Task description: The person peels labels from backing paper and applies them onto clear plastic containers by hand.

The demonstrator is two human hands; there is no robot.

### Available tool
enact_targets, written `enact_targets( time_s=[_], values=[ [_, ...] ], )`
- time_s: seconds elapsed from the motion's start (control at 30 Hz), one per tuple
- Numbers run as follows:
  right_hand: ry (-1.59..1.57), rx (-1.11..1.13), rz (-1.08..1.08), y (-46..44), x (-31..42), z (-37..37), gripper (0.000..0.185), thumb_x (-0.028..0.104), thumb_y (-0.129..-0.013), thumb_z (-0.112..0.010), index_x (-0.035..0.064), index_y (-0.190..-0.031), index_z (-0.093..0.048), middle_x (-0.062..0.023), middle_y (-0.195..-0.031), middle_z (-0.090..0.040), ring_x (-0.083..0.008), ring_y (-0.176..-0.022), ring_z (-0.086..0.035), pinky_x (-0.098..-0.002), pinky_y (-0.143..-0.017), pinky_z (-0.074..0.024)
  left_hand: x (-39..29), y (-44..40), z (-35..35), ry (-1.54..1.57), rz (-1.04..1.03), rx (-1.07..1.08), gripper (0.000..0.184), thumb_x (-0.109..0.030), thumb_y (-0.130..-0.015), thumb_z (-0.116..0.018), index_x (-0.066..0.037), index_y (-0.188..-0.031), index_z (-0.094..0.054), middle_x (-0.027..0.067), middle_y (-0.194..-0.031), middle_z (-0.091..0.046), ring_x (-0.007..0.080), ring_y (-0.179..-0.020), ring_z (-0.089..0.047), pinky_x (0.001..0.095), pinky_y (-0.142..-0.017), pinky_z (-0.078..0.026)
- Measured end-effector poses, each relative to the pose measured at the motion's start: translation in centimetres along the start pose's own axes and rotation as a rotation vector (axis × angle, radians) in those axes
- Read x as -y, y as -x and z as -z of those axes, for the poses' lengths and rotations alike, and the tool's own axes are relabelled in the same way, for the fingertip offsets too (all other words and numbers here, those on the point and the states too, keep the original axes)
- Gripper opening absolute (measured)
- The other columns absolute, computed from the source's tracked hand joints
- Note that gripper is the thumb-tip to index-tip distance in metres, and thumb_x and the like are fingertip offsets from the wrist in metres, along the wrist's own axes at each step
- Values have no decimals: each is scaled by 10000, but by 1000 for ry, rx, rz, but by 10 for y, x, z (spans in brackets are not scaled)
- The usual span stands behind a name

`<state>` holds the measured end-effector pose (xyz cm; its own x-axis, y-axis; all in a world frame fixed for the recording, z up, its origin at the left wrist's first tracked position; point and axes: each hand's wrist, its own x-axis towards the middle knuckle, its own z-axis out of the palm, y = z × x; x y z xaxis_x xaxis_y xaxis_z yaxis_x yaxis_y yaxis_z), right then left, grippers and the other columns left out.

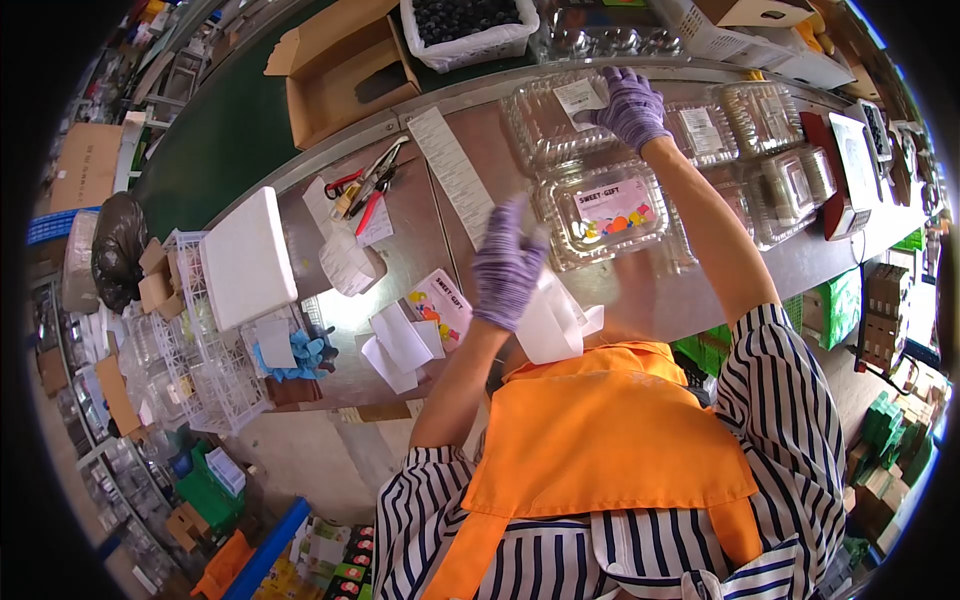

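The right fingers (622,82), thumb spread away, lie over a labelled clear box (540,125) at upper centre. The left fingers (512,216), blurred mid-frame, show no readable grip near white paper (545,325). Between them, a "SWEET GIFT" box (590,242) sits on the tabletop (620,300); red-handled tools (368,213) lie farther left.

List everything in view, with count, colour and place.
Labelled box: one, clear with pink SWEET GIFT label, table centre
Boxes around it: several, clear, right and beyond
Printed strip: one, white, mid-table
Loose card: one, pink, near edge
Hand tools: several, some red-handled, table left
Carton: one, brown, open, far side
Tub: one, white, dark contents, far side
Slab: one, white, left
Background goods: too many to count, mixed colours
Apron: one, orange, on the person
Left hand: one, purple-gloved, blurred, centre
Right hand: one, purple-gloved, at a clear box
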<state>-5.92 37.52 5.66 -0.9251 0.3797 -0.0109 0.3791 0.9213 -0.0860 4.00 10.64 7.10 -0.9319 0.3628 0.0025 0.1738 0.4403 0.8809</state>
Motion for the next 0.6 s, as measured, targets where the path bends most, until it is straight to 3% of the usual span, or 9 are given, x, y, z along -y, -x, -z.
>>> enact_targets(
  time_s=[0.07, 0.1, 0.23, 0.33, 0.37, 0.57, 0.6],
  values=[
    [-50, -5, -83, 3, -6, 1, 829, 542, -654, -728, 149, -1311, -410, -87, -1338, -437, -266, -1259, -381, -506, -965, -363, 8, 11, -26, -106, -7, 130, 468, -223, -840, -628, -77, -1257, -475, 86, -976, -599, 150, -679, -585, 301, -649, -525],
    [-102, -99, -63, 7, -19, -13, 777, 489, -697, -717, 134, -1311, -400, -109, -1271, -489, -284, -1205, -440, -468, -954, -390, 17, 14, -38, -224, -48, 138, 532, -237, -816, -647, -47, -1272, -447, 132, -1010, -566, 193, -730, -605, 314, -697, -525],
    [-375, -52, -63, 61, -43, -26, 694, 389, -761, -689, 96, -1311, -385, -153, -1201, -522, -332, -1111, -505, -414, -918, -426, 50, 30, -68, -360, -134, -50, 600, -239, -780, -678, 21, -1259, -425, 191, -1095, -497, 219, -783, -614, 325, -756, -507],
    [-315, -13, -40, 120, -44, -26, 628, 358, -787, -669, 69, -1279, -407, -180, -1182, -528, -354, -1061, -533, -415, -885, -446, 62, 35, -73, -77, 156, 146, 619, -318, -787, -649, 20, -1254, -424, 238, -1163, -485, 366, -988, -561, 408, -835, -478],
    [-304, 113, -104, 130, -47, -24, 618, 373, -784, -671, 59, -1257, -427, -194, -1170, -549, -366, -1058, -538, -427, -884, -446, 77, 38, -82, -26, 186, 163, 598, -301, -792, -657, 23, -1243, -436, 212, -1122, -499, 329, -948, -572, 390, -811, -484],
    [-564, 123, -263, 141, -67, -26, 595, 376, -785, -665, 36, -1236, -477, -232, -1073, -607, -369, -1003, -583, -415, -855, -460, 74, 36, -77, 68, 184, 122, 454, -205, -799, -664, 17, -1165, -514, 144, -1048, -539, 219, -861, -585, 324, -753, -490],
    [-617, 121, -270, 140, -72, -29, 584, 371, -787, -663, 33, -1231, -490, -238, -1066, -611, -368, -995, -590, -410, -850, -463, 80, 35, -78, 178, 263, 127, 428, -197, -806, -660, 19, -1150, -525, 129, -1021, -549, 205, -837, -580, 317, -739, -490]
  ],
)
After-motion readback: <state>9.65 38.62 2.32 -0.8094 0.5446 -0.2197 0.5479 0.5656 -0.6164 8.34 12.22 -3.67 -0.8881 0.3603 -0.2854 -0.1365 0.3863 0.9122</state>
